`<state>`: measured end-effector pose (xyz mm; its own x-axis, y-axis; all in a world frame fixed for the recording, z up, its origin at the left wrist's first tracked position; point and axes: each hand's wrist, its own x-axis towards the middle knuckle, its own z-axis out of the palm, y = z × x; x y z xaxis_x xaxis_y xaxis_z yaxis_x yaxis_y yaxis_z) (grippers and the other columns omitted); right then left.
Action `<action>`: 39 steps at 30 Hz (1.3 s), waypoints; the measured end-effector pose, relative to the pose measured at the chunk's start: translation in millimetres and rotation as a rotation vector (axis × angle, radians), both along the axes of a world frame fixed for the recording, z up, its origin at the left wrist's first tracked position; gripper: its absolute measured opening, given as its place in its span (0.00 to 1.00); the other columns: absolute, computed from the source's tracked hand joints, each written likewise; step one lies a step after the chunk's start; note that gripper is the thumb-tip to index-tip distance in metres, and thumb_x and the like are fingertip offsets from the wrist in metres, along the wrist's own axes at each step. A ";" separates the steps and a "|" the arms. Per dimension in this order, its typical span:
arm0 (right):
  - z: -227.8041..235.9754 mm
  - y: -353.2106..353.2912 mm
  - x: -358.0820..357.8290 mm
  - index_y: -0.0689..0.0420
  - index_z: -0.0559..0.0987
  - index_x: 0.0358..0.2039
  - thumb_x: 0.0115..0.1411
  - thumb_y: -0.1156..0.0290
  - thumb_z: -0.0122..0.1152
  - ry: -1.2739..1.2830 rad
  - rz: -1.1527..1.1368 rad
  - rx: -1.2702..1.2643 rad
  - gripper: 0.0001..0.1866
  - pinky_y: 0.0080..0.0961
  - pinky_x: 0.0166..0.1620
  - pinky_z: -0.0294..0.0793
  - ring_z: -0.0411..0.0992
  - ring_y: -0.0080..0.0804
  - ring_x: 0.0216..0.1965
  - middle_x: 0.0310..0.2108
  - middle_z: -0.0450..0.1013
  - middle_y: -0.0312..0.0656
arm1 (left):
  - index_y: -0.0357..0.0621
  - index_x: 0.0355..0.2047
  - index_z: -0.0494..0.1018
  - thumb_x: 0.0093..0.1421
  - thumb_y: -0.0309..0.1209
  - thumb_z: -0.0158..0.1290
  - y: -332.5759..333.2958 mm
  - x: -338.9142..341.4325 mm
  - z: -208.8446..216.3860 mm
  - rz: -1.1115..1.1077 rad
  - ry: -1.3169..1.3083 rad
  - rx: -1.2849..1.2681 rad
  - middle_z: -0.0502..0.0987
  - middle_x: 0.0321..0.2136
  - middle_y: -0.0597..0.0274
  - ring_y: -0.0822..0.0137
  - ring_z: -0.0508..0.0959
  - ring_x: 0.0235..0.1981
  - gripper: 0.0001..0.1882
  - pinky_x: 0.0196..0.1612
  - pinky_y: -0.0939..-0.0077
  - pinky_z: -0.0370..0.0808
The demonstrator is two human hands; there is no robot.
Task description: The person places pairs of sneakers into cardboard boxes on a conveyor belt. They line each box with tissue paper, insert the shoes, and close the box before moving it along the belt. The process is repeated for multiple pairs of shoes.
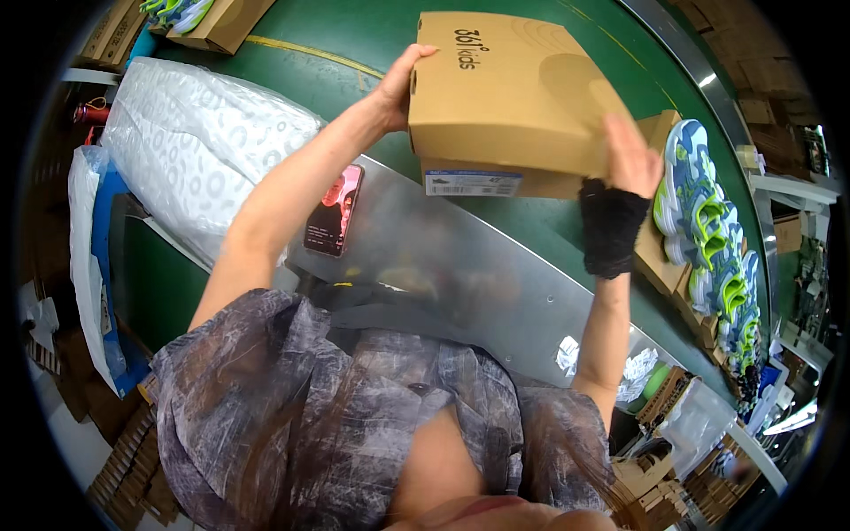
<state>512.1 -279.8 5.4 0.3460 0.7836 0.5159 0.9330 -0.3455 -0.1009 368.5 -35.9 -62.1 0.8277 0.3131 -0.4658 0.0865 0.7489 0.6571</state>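
Observation:
A brown cardboard shoebox [471,183] with a pale printed label on its end sits at the top middle, over the green belt. Its brown lid [513,93] lies over it, slightly tilted, and part of the box's end shows below the lid's rim. My left hand [400,88] is closed on the lid's left side, its thumb near the top edge and the other fingers hidden. At the lid's right edge is my right hand [630,157], smeared by motion, with a black wrist wrap [611,228] below it. What is inside the box cannot be seen.
Several blue, white and lime sneakers [708,221] stand on brown boxes at the right. A phone [335,212] lies on the metal ledge [443,257] near me. Plastic-wrapped patterned paper [204,150] fills the left. Crumpled paper [636,372] lies at the lower right.

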 end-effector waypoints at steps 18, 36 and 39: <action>-21.8 -185.1 171.4 0.39 0.64 0.54 0.44 0.38 0.54 0.359 -0.601 -0.369 0.37 0.60 0.50 0.48 0.65 0.47 0.49 0.45 0.68 0.54 | 0.37 0.43 0.68 0.57 0.35 0.41 -23.3 -386.0 99.4 0.848 0.313 1.245 0.73 0.37 0.55 0.67 0.74 0.36 0.18 0.38 0.74 0.72; -17.6 -178.1 24.6 0.56 0.76 0.29 0.38 0.60 0.70 0.050 0.028 -0.082 0.20 0.37 0.44 0.62 0.69 0.39 0.34 0.28 0.71 0.44 | 0.36 0.50 0.59 0.55 0.41 0.48 -70.0 -312.7 21.1 0.822 0.487 0.614 0.66 0.46 0.48 0.57 0.70 0.44 0.27 0.46 0.65 0.66; 2.6 -147.6 -55.3 0.51 0.75 0.26 0.31 0.58 0.69 -0.008 0.296 -0.240 0.20 0.43 0.47 0.59 0.68 0.40 0.35 0.32 0.69 0.42 | 0.35 0.43 0.67 0.53 0.37 0.52 -91.2 -212.5 8.9 0.491 0.441 1.092 0.67 0.46 0.51 0.60 0.70 0.44 0.21 0.48 0.69 0.65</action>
<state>456.8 -427.4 8.0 0.0831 0.9479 0.3075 0.9964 -0.0737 -0.0420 156.0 -127.1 -53.1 0.3582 0.9334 0.0214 0.3221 -0.1450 0.9355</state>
